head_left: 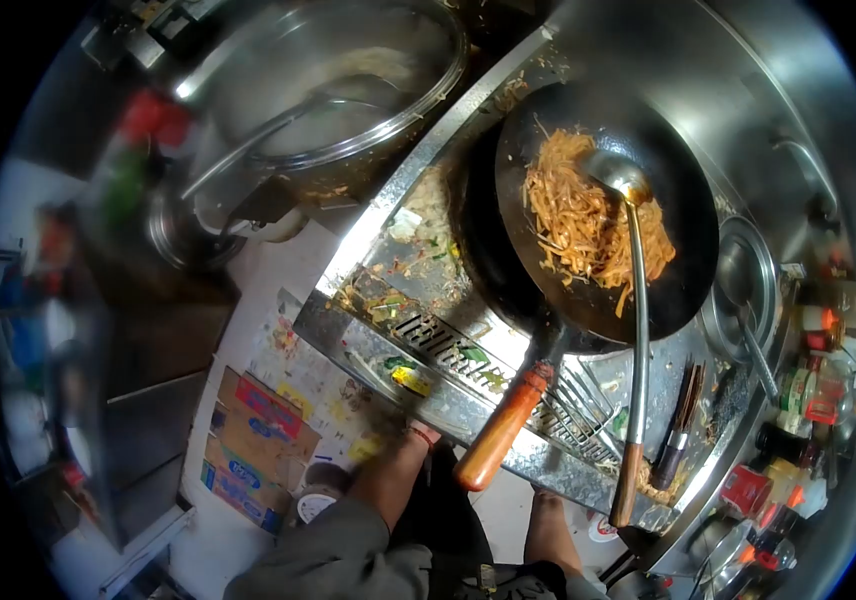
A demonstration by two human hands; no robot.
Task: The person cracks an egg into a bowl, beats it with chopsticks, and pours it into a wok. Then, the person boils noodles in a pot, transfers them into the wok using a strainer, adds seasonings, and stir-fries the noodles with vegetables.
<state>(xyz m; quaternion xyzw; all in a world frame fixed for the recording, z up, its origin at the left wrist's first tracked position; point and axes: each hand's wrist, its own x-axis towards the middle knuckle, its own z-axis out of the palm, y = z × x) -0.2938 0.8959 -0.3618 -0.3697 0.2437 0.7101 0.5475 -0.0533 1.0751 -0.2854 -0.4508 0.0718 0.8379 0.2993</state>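
Note:
My left forearm [393, 475], with a red band near the wrist, reaches up to the front edge of the stove [428, 395], where the hand is hidden. On the other side my right forearm [548, 525] also passes under that edge, its hand out of sight. Above them a black wok [683, 240] holds brown fried noodles or shreds [588, 210]. Its wooden handle [503, 430] points toward me, with no hand on it. A long-handled ladle [638, 290] rests in the wok, bowl on the food, also untouched.
A large steaming pot [438, 95] stands at upper left with a ladle across it. Right of the wok lie a metal bowl [768, 280] and a bamboo brush [683, 430]; bottles and jars [818, 390] line the right edge. Flattened cardboard [248, 440] covers the floor.

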